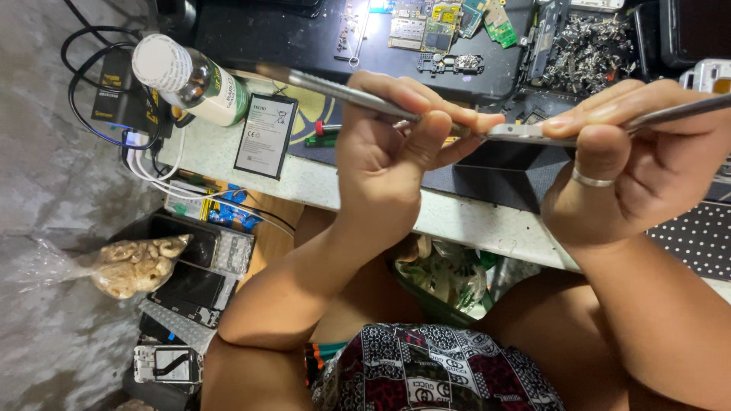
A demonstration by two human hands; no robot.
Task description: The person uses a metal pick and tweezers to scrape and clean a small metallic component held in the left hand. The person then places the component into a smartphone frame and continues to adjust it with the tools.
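The pale speckled worktop [320,183] runs across the view, with a dark work mat [487,179] lying on it under the hands. The right hand [636,164], a silver ring on its thumb, has its grip closed around the thin grey edge-on phone frame [525,134], thumb below and fingers above, holding it level just above the mat; a long metal strip runs on from that grip toward the right edge. The left hand [396,144] pinches the slim silver metal tool [343,90] between thumb and forefinger, its grip tight on the shaft, and the tool's tip meets the left end of the phone frame. At the worktop's left end lies a clear plastic bottle with a white cap [190,76] on its side, and just beside it a flat black phone battery [266,135]. Green circuit boards [449,19] and a heap of small metal parts [590,49] sit along the far side.
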